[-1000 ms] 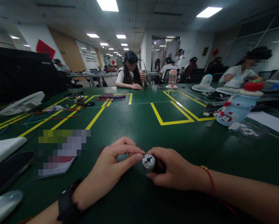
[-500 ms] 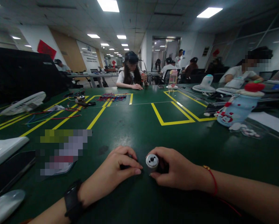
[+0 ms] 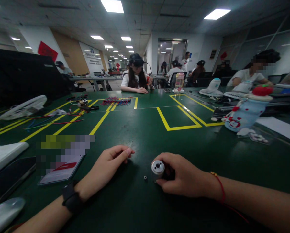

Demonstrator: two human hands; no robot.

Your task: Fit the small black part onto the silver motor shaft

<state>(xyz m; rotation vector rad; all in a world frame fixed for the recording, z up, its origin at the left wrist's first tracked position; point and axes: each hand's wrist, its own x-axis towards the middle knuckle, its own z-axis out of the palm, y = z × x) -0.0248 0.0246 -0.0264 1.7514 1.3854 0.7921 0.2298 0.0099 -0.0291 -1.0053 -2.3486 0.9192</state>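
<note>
My right hand point(image 3: 177, 174) is wrapped round a silver metal cylinder point(image 3: 157, 168), which stands upright on the green table. Its round top face shows a dark centre hole and smaller holes beside it. A tiny metal ring-shaped part point(image 3: 145, 177) lies on the tabletop just left of the cylinder, touched by neither hand. Further left, my left hand point(image 3: 114, 158) hovers low over the table with thumb and fingertips pinched together. Whatever may be between those fingertips is too small or hidden to make out.
A phone-like flat item point(image 3: 64, 165), partly blurred out, lies left of my left arm. A computer mouse point(image 3: 7, 210) is at the lower left. Bundled wires point(image 3: 117, 101) and a white fan point(image 3: 26, 106) lie farther back. At right stands a blue bottle point(image 3: 248, 111). A person point(image 3: 135, 74) sits opposite.
My left hand has drawn away from the cylinder, leftward and slightly forward, and its fingers have closed into a pinch. The tiny ring-shaped part now shows on the table. The right hand stays put.
</note>
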